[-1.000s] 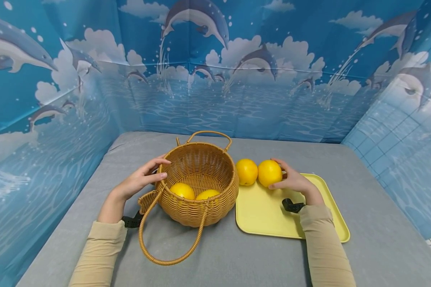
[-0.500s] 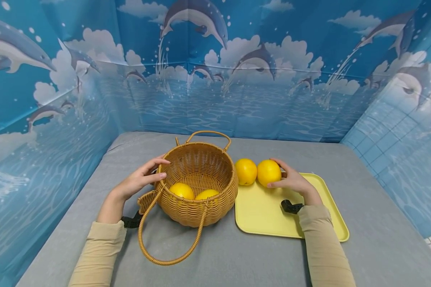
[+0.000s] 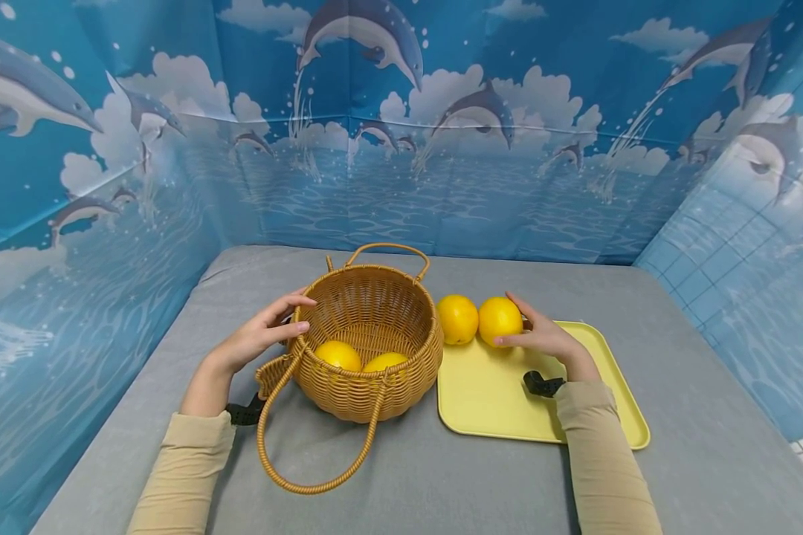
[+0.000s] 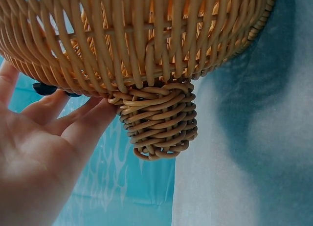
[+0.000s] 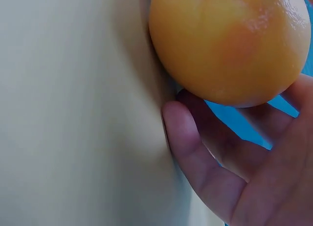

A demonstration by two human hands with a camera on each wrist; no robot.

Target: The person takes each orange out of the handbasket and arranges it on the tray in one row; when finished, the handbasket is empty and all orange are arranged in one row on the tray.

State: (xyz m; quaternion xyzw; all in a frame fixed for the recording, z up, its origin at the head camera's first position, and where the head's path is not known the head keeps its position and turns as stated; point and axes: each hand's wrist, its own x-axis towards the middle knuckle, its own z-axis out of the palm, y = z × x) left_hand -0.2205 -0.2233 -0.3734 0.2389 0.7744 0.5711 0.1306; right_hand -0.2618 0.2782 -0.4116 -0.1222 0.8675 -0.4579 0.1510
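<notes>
A brown wicker basket (image 3: 401,397) stands upright with two yellow fruits (image 3: 337,355) inside. My left hand (image 3: 257,334) holds its left rim, thumb and forefinger over the edge. The left wrist view shows other left fingers (image 4: 90,121) against the outside wall, beside a short wicker stub (image 4: 159,123). On the yellow tray (image 3: 491,401), my right hand (image 3: 550,338) has thumb and fingers around a round yellow-orange fruit (image 3: 500,321). A lower right finger (image 5: 181,121) touches the tray, a little apart from the fruit. Another such fruit (image 3: 458,319) sits between that one and the basket.
One basket handle (image 3: 314,489) hangs down toward the front; the other handle (image 3: 391,245) stands up behind. A grey cloth (image 3: 401,490) covers the table. Dolphin-print curtains (image 3: 401,200) enclose the back and sides.
The right forefinger's tip has shifted slightly up at the fruit's back edge. Basket, tray, fruits and left hand hold their places; the head view drifts slightly.
</notes>
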